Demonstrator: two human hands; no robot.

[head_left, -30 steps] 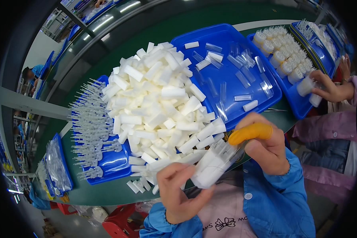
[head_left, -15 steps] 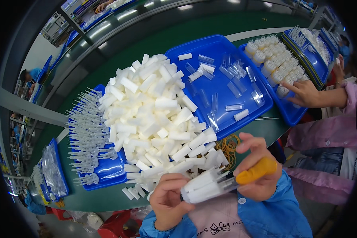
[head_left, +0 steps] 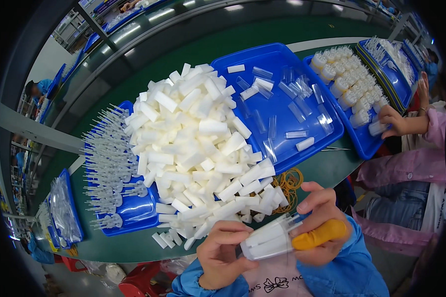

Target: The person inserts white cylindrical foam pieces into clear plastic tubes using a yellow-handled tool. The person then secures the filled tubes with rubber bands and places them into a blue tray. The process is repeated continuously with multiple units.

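My left hand (head_left: pixel 223 252) is closed round the wide, rounded end of a clear plastic assembly (head_left: pixel 267 241) with white foam blocks inside, tilted in front of my chest. My right hand (head_left: pixel 327 225), with a yellow finger cot (head_left: pixel 319 234) on one finger, is closed at its other end, where thin clear prongs stick out. The fingers hide part of that end. Just beyond my hands lies a large heap of white foam blocks (head_left: pixel 188 133), with yellow rubber bands (head_left: pixel 288 185) to its right.
A blue tray (head_left: pixel 302 148) holds clear tubes and a few foam blocks. To the left, another blue tray (head_left: pixel 141 208) carries rows of pronged clear parts (head_left: pixel 106 168). At right, a co-worker's hand (head_left: pixel 401 123) touches a white-filled assembly by a tray of similar ones (head_left: pixel 349 81). Tweezers (head_left: pixel 336 148) lie nearby.
My left hand and the assembly have shifted slightly right, and my right fingers have drawn in closer around its pronged end. The co-worker's hand has moved nearer the tray's edge with an assembly.
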